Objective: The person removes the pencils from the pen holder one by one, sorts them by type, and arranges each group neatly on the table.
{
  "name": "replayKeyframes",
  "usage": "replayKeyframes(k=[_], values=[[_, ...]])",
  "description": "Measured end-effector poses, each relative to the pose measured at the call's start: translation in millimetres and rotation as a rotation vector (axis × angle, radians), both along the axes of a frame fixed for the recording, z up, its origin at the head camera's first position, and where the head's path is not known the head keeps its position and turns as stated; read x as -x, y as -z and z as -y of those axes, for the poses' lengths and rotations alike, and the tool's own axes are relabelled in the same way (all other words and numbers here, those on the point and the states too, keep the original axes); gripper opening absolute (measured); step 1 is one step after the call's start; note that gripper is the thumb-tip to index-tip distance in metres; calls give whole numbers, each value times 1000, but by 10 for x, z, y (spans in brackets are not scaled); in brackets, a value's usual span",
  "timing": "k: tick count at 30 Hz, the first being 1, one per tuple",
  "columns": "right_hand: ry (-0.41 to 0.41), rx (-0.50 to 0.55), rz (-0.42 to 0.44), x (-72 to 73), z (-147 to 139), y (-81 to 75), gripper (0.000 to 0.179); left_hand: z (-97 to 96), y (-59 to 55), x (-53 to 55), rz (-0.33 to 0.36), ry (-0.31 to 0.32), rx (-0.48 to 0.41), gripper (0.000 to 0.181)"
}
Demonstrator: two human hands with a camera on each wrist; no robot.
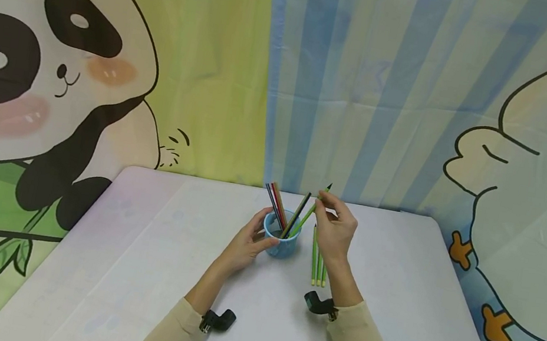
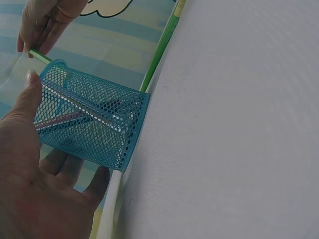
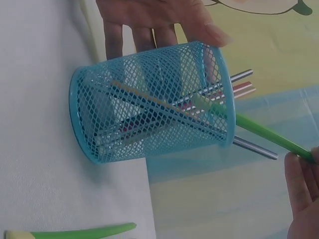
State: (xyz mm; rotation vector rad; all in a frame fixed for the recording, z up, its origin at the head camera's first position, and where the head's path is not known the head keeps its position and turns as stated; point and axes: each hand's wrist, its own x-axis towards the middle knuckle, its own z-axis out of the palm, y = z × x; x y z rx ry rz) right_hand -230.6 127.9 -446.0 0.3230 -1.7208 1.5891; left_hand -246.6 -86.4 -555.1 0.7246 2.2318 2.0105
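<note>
A light blue mesh pencil cup (image 1: 285, 249) stands near the far side of the table, with several dark and red pencils (image 3: 253, 147) leaning out over its rim. My left hand (image 1: 243, 244) grips the cup from the left, thumb toward the near side and fingers round the back. Above the rim, my right hand (image 1: 336, 228) pinches a green pencil (image 3: 266, 133) near its dark-pointed upper end. That pencil slants down, its lower end inside the cup. To the cup's right, beneath my right hand, lie three more green pencils (image 1: 319, 270), side by side.
A white-covered table (image 1: 140, 268) lies under everything. Behind it hangs a cloth backdrop (image 1: 215, 66) with a panda, stripes and a white cartoon figure. Small black cameras (image 1: 217, 321) sit on both wrists.
</note>
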Motion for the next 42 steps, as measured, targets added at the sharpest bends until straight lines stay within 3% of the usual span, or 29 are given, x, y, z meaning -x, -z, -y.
replayKeyframes(k=[7, 16, 22, 28, 36, 42], values=[[7, 39, -28, -11, -61, -32, 19, -2, -8, 1, 18, 1, 3, 75], [72, 173, -60, 5, -201, -68, 19, 0, -7, 9, 21, 9, 3, 76], [121, 109, -30, -26, -331, -17, 21, -2, -3, 0, 33, 6, 3, 76], [111, 76, 25, -43, -410, 62, 22, -3, -7, -5, 30, 5, 0, 75], [117, -3, 137, 105, -651, 466, 22, 0, -3, -6, 20, 7, 11, 76], [139, -102, 256, 118, -759, 560, 22, -1, -6, 2, 8, 7, 8, 76]])
